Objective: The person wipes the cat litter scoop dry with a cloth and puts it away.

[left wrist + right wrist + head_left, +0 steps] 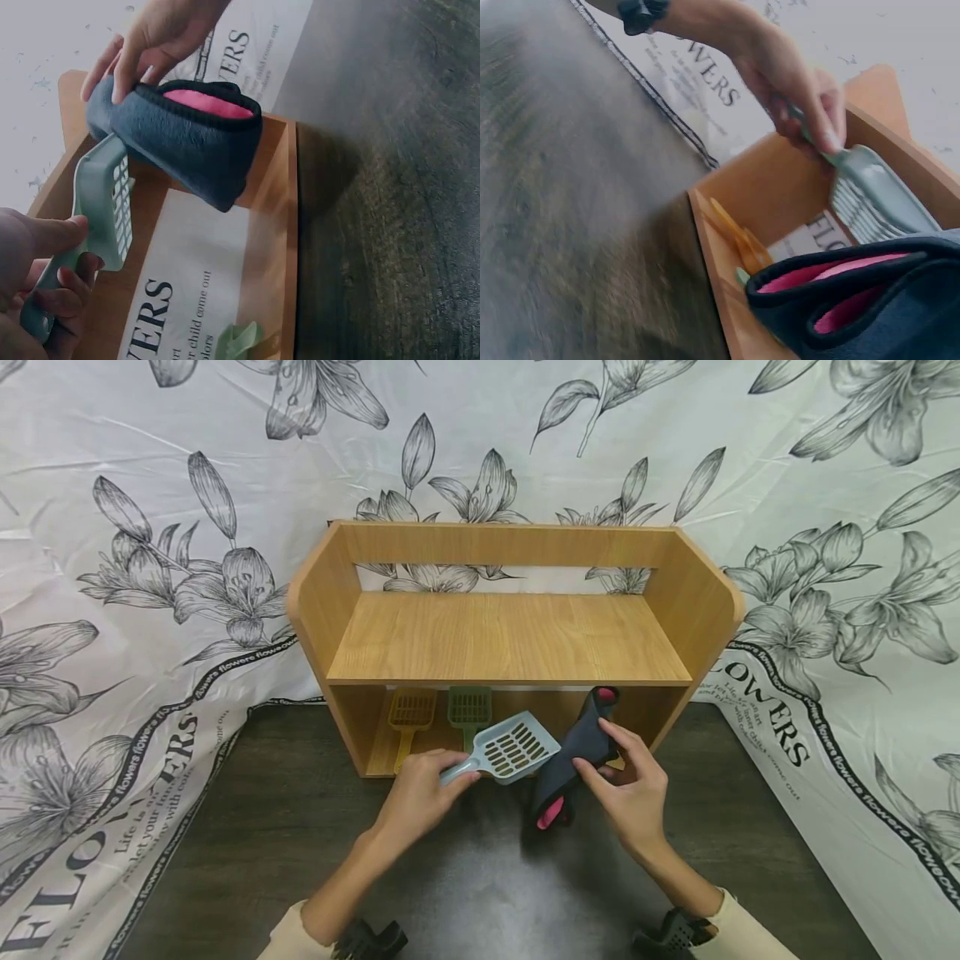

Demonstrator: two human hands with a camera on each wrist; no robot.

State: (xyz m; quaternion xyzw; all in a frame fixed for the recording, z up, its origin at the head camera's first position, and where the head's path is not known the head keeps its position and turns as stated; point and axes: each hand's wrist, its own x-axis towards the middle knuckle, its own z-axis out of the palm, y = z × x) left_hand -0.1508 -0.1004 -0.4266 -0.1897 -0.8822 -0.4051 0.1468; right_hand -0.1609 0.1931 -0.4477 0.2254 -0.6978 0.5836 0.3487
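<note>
My left hand [420,793] grips the handle of a grey-blue slotted scoop [513,747], its blade raised in front of the wooden shelf [510,639]. My right hand [633,785] holds a dark slipper with pink lining [577,752] by its upper part, tilted, right beside the scoop. In the left wrist view the scoop [105,202] touches the slipper [187,142], with the right hand's fingers [150,37] curled over its top. The right wrist view shows the left hand [795,82] on the scoop [877,191] above the slipper's opening [855,307].
A yellow scoop [411,710] and a green scoop [468,706] lie in the shelf's lower compartment. The shelf stands at the back of a dark wooden table [480,877]. A floral cloth [150,568] covers the wall and the table's sides.
</note>
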